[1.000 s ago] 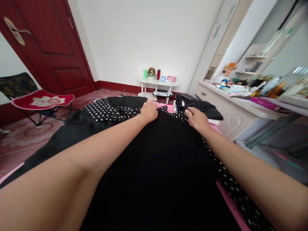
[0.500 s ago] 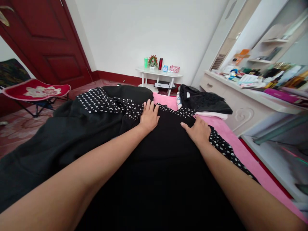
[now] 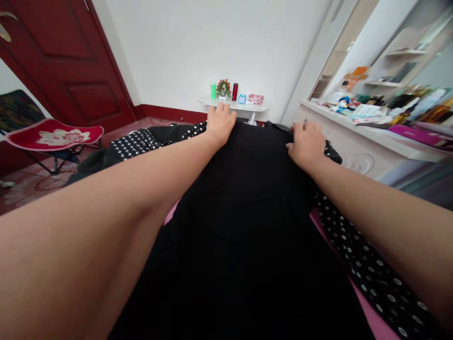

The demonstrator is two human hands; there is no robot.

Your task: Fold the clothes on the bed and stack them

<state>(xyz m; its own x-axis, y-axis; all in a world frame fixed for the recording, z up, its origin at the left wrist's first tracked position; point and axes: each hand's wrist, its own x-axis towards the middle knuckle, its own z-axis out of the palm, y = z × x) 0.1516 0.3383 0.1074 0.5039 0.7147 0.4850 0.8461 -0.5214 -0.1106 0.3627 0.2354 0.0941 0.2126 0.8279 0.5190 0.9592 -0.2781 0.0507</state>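
We have our left hand (image 3: 221, 123) and right hand (image 3: 308, 144) both gripping the top edge of the black garment (image 3: 244, 212), above the pink cover (image 3: 172, 213). Body's spread out, unfolded; right-side dotted sleeve (image 3: 368, 264) hangs loose, untucked.

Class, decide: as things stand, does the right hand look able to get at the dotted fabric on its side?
Probably yes: the dotted fabric shows below the right forearm, much of it uncovered, though the right hand would likely have to let go of the black garment first.

The hands (image 3: 222, 125) have raised the black garment's far edge (image 3: 260, 131).
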